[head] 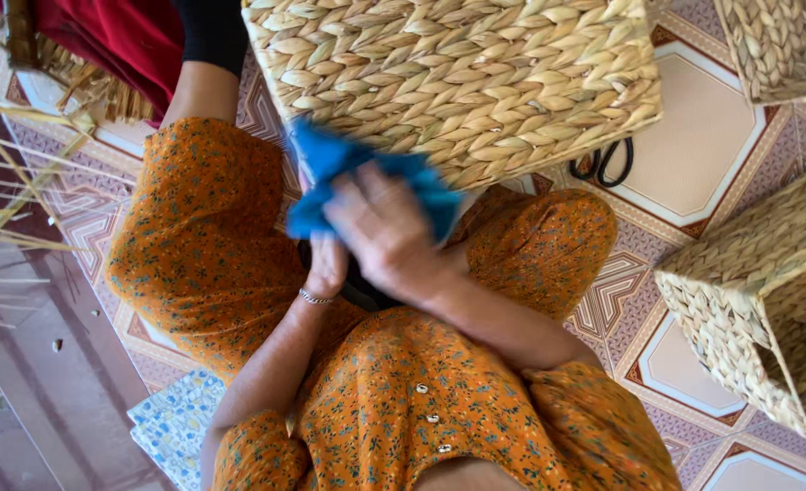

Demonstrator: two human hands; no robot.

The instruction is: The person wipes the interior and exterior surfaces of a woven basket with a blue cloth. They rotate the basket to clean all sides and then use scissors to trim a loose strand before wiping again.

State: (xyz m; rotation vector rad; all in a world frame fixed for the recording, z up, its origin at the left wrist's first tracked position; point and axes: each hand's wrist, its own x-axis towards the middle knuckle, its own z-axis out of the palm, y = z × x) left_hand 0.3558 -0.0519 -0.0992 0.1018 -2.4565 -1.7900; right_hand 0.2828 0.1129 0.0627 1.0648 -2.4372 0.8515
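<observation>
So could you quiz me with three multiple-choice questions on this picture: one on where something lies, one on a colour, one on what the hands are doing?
1. Where do the black-handled scissors lie?
A. on the tiled floor beside the big woven basket
B. inside a basket
C. on the person's lap

2. What colour is the cloth?
A. red
B. blue
C. white

3. What is the state of the hands?
A. both resting flat on the floor
B. both hold the cloth
C. one holds the scissors

Answers:
1 A, their loops stick out at the basket's edge, on a tile.
2 B, it is bright blue.
3 B, the right hand and left hand both grip it.
</observation>
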